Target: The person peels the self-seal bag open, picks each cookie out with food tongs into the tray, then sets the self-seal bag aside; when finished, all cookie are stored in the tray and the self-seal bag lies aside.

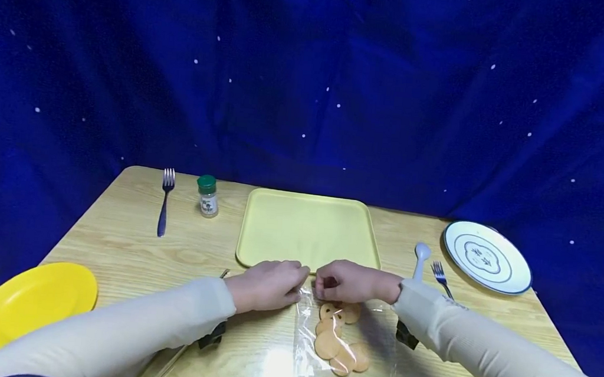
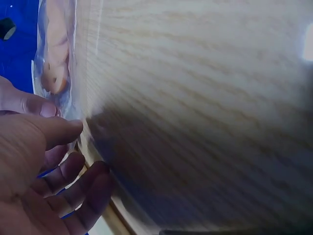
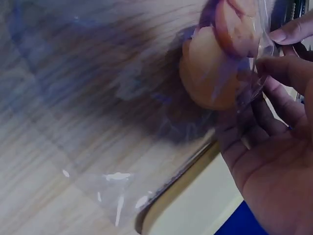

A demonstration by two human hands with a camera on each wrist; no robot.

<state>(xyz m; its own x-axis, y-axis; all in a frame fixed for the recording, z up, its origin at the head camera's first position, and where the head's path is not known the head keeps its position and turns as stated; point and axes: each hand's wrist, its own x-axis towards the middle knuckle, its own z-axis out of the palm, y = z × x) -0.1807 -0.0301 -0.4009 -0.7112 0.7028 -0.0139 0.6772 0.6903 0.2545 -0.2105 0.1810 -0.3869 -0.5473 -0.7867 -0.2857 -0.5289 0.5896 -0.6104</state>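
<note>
A clear plastic bag (image 1: 304,354) lies on the table, holding several flat, round orange-tan pieces (image 1: 328,344), one of them with dark spots. At the bag's far edge my left hand (image 1: 272,285) pinches the plastic near its left corner. My right hand (image 1: 350,280) is close beside it, thumb and fingertips gripping the same edge, other fingers curled. In the right wrist view the film of the bag (image 3: 117,183) runs up to the right fingers (image 3: 279,100). The left fingers (image 2: 63,132) meet the bag's edge in the left wrist view.
A yellow tray (image 1: 309,230) stands just beyond the hands. Left are a yellow plate (image 1: 32,303), a fork (image 1: 164,207) and a green-capped shaker (image 1: 207,199). Right are a white plate (image 1: 509,267), a pale spoon (image 1: 422,252) and a small fork (image 1: 440,274).
</note>
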